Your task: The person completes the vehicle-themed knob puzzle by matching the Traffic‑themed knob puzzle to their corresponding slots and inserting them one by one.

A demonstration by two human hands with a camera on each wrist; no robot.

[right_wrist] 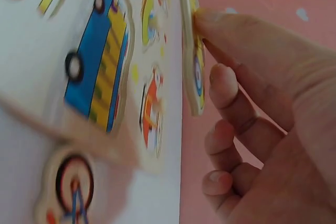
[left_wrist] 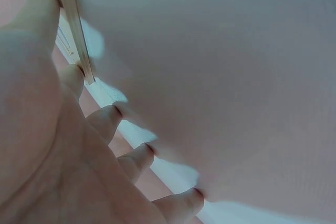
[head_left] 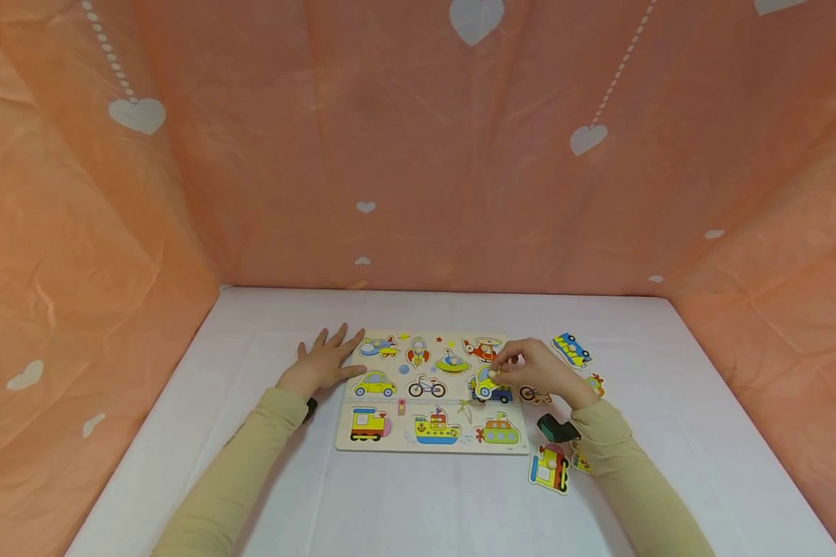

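Note:
A wooden knob puzzle board [head_left: 400, 437] with vehicle pictures lies on the white table. My right hand [head_left: 539, 370] pinches a yellow car puzzle piece [head_left: 486, 381] above the board's right side, partly covering a printed blue-and-yellow bus [right_wrist: 97, 61]. In the right wrist view, the piece [right_wrist: 189, 51] is tilted on edge, apart from the board, and the other fingers curl loosely. My left hand [head_left: 323, 363] is spread at the board's left edge. In the left wrist view, its thumb [left_wrist: 39, 9] touches the board and the outer fingers rest on the table.
Right of the board lie a bus piece [head_left: 571, 350], a bicycle piece [head_left: 535, 395], a train piece [head_left: 549, 469] and two pieces partly hidden by the right arm. Plane, rocket, saucer and helicopter occupy the board's top. Orange cloth walls [head_left: 418, 155] enclose the table.

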